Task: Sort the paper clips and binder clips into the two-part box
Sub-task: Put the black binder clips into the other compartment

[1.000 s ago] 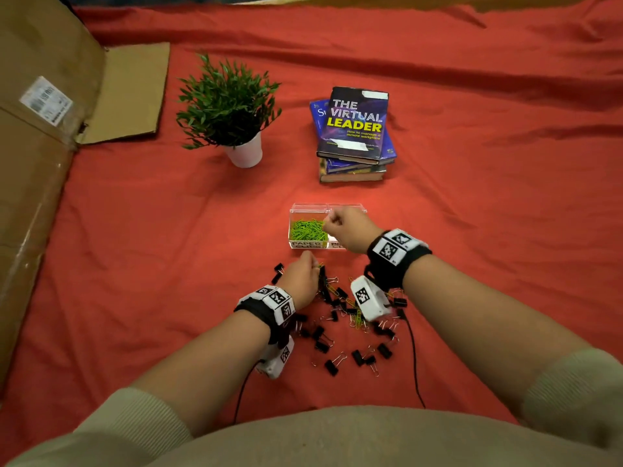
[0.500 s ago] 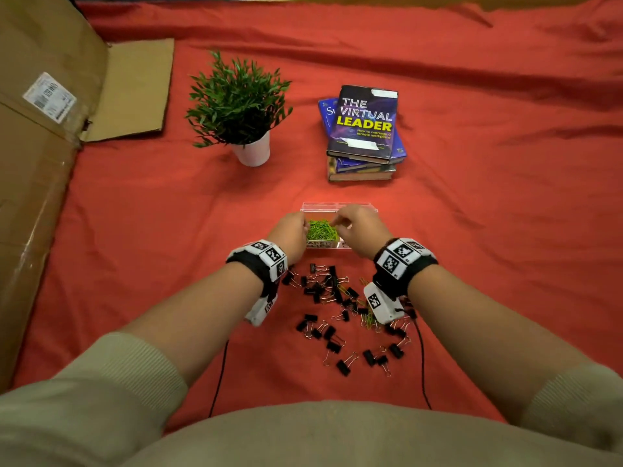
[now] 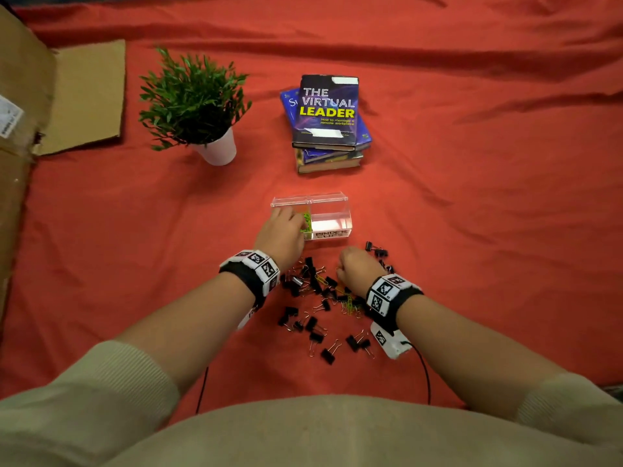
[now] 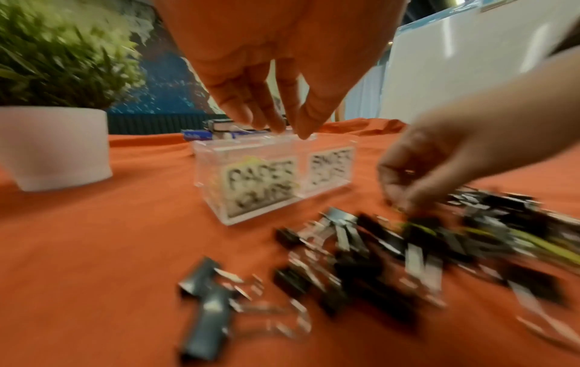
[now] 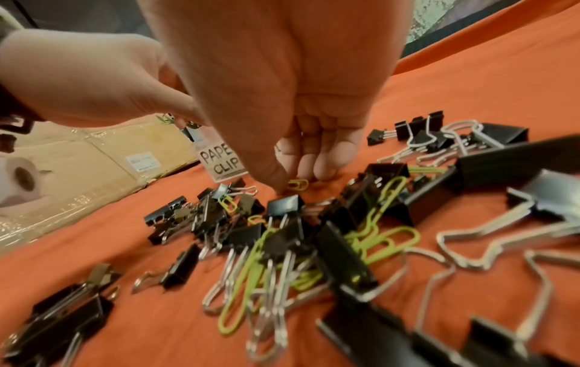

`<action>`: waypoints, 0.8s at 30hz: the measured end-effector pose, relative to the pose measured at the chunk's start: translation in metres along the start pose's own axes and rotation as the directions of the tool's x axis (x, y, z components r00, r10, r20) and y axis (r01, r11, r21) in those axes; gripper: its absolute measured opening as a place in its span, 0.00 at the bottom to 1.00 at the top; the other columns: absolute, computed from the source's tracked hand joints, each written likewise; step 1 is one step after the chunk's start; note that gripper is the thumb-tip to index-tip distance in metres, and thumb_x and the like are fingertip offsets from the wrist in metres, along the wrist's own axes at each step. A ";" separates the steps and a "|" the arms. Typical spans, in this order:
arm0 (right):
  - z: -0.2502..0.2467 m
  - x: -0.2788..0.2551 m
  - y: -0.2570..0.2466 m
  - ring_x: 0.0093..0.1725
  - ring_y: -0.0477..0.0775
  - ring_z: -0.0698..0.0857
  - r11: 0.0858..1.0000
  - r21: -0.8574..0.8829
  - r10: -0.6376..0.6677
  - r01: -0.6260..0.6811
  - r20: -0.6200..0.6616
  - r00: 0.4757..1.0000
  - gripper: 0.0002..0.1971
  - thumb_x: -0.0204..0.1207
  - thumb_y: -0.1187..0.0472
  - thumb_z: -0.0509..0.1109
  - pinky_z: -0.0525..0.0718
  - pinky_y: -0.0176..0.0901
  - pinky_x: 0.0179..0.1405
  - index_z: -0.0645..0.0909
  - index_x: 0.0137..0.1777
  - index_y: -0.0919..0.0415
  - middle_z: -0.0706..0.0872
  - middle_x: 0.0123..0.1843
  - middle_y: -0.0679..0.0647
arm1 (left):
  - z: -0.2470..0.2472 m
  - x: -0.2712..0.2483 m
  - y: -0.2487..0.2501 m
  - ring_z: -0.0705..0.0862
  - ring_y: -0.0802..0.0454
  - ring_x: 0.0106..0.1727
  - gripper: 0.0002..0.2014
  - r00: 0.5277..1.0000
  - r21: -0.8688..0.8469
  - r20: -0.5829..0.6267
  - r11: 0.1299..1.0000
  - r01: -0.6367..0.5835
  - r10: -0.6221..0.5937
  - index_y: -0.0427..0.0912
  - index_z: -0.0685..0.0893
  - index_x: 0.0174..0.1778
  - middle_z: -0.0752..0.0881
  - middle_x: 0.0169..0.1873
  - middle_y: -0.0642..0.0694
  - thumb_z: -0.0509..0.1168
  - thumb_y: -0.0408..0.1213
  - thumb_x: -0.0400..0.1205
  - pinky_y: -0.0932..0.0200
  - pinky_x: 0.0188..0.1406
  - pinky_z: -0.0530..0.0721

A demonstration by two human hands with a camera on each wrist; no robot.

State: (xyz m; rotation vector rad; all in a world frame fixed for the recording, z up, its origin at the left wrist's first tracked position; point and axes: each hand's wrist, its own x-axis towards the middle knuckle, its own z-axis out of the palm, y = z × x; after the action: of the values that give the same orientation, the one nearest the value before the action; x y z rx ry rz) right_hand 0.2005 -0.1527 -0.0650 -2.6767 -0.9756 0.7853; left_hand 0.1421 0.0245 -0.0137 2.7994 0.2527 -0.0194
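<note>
Head view: our left hand (image 3: 281, 235) fingers apart over box (image 3: 328, 201), right hand (image 3: 357, 269) pinching 1 paper clip (image 5: 297, 184); tangled binder clips (image 3: 317, 318) may snag it.

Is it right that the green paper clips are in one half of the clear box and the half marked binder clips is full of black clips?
Not quite. The green paper clips are in one half of the clear box, but the half marked binder clips is empty, as the head view shows. The black clips lie on the red cloth.
</note>
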 end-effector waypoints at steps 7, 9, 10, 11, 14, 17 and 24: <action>-0.021 -0.004 0.005 0.40 0.56 0.81 0.954 0.277 0.096 -0.112 0.071 0.993 0.05 0.78 0.67 0.62 0.83 0.46 0.42 0.78 0.49 0.60 0.82 0.42 0.55 | 0.050 -0.035 0.034 0.74 0.43 0.59 0.11 0.950 0.062 0.283 0.986 -0.158 0.135 0.38 0.82 0.57 0.80 0.54 0.43 0.60 0.32 0.81 0.52 0.57 0.73; -0.031 -0.009 0.021 0.33 0.51 0.80 0.871 0.463 0.151 -0.163 0.063 0.987 0.09 0.80 0.66 0.62 0.78 0.39 0.30 0.81 0.56 0.58 0.84 0.41 0.52 | 0.058 -0.034 0.035 0.74 0.41 0.60 0.10 0.939 0.107 0.327 0.983 -0.148 0.106 0.35 0.81 0.56 0.78 0.54 0.40 0.61 0.29 0.80 0.49 0.58 0.74; -0.036 -0.012 0.030 0.30 0.49 0.78 0.825 0.534 0.174 -0.185 0.071 0.982 0.10 0.81 0.65 0.61 0.76 0.37 0.26 0.82 0.57 0.58 0.84 0.41 0.51 | 0.060 -0.033 0.035 0.73 0.41 0.60 0.10 0.939 0.122 0.332 0.984 -0.132 0.085 0.34 0.81 0.54 0.77 0.54 0.40 0.61 0.27 0.79 0.48 0.58 0.76; -0.040 -0.016 0.039 0.28 0.48 0.76 0.768 0.602 0.206 -0.218 0.091 0.974 0.10 0.82 0.65 0.60 0.75 0.37 0.25 0.83 0.56 0.58 0.84 0.40 0.50 | 0.061 -0.033 0.034 0.73 0.41 0.60 0.09 0.942 0.129 0.330 0.985 -0.114 0.066 0.33 0.81 0.53 0.76 0.54 0.40 0.62 0.25 0.78 0.47 0.58 0.78; -0.050 -0.023 0.058 0.29 0.49 0.76 0.556 0.776 0.279 -0.297 0.162 0.946 0.13 0.81 0.68 0.55 0.77 0.40 0.30 0.83 0.46 0.62 0.80 0.33 0.53 | 0.063 -0.032 0.033 0.73 0.42 0.59 0.09 0.945 0.125 0.325 0.989 -0.083 0.038 0.33 0.81 0.52 0.76 0.55 0.40 0.61 0.24 0.78 0.50 0.59 0.78; -0.054 -0.025 0.069 0.29 0.50 0.75 0.440 0.837 0.295 -0.326 0.208 0.933 0.13 0.79 0.69 0.56 0.75 0.39 0.27 0.81 0.39 0.65 0.78 0.33 0.57 | 0.058 -0.031 0.036 0.75 0.41 0.59 0.08 0.952 0.021 0.306 1.000 0.011 -0.017 0.32 0.79 0.54 0.78 0.55 0.38 0.58 0.27 0.81 0.50 0.59 0.77; -0.033 -0.030 0.075 0.43 0.53 0.84 0.969 0.207 0.111 -0.133 0.115 0.987 0.07 0.77 0.62 0.66 0.83 0.45 0.44 0.84 0.48 0.64 0.87 0.47 0.55 | 0.045 -0.035 0.047 0.80 0.48 0.32 0.08 0.912 -0.328 0.338 0.879 0.347 -0.234 0.45 0.71 0.56 0.84 0.37 0.44 0.56 0.32 0.82 0.51 0.32 0.81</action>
State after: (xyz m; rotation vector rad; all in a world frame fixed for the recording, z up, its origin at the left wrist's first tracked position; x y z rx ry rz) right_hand 0.2398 -0.2298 -0.0501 -2.5496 -0.7057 1.0009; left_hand 0.1162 -0.0400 -0.0395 2.3069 0.5440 -0.4052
